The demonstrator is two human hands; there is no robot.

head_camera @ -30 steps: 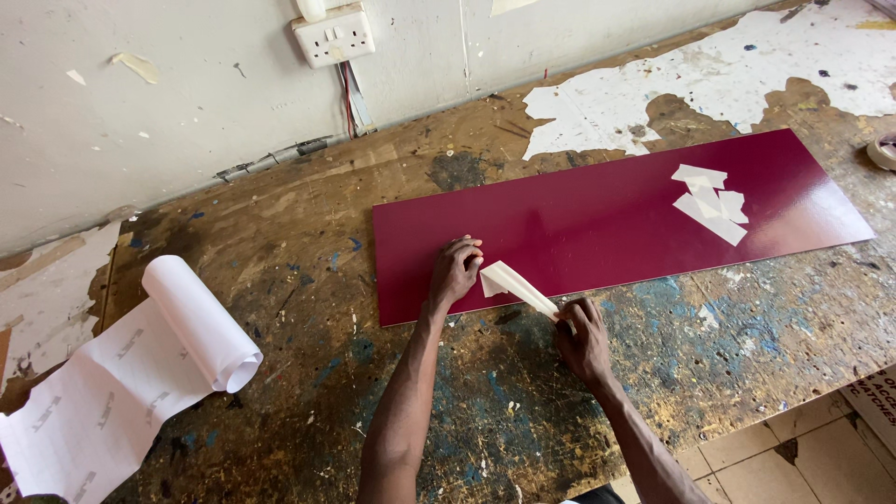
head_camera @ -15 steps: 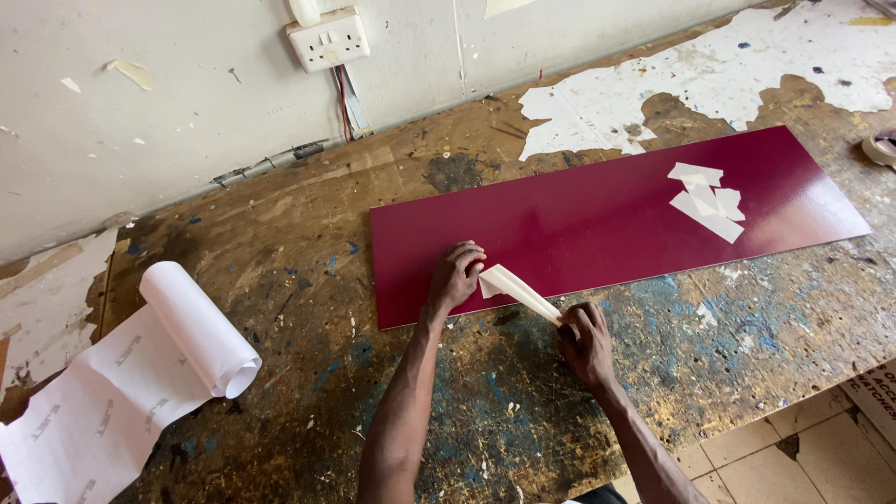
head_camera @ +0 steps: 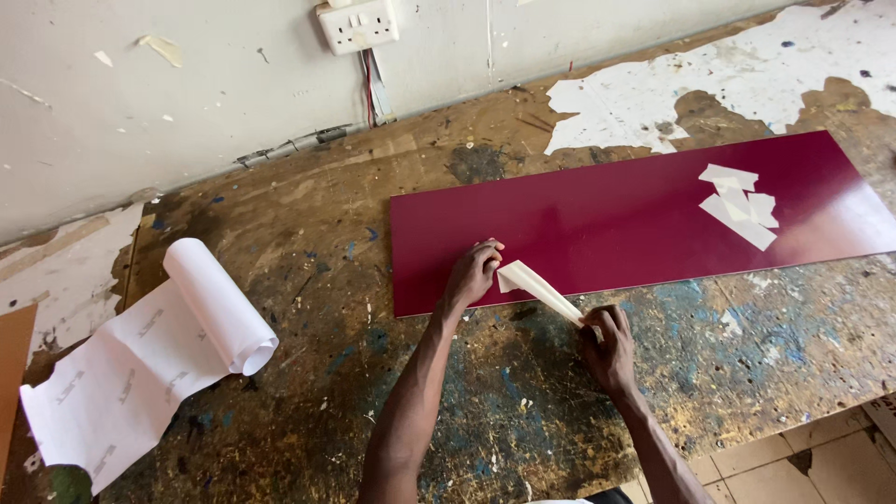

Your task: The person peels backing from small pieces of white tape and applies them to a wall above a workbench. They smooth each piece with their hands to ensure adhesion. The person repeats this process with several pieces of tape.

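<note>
On the paint-stained workbench (head_camera: 308, 233), the left hand (head_camera: 471, 277) presses fingers down on the dark red panel (head_camera: 607, 219); the right hand (head_camera: 607, 350) pinches the pale protective-film strip (head_camera: 539, 287); peeling seems underway, needing a steady pull.

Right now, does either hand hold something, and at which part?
The right hand pinches the lower end of a pale strip. The left hand presses on the dark red panel beside the strip's upper end.
</note>
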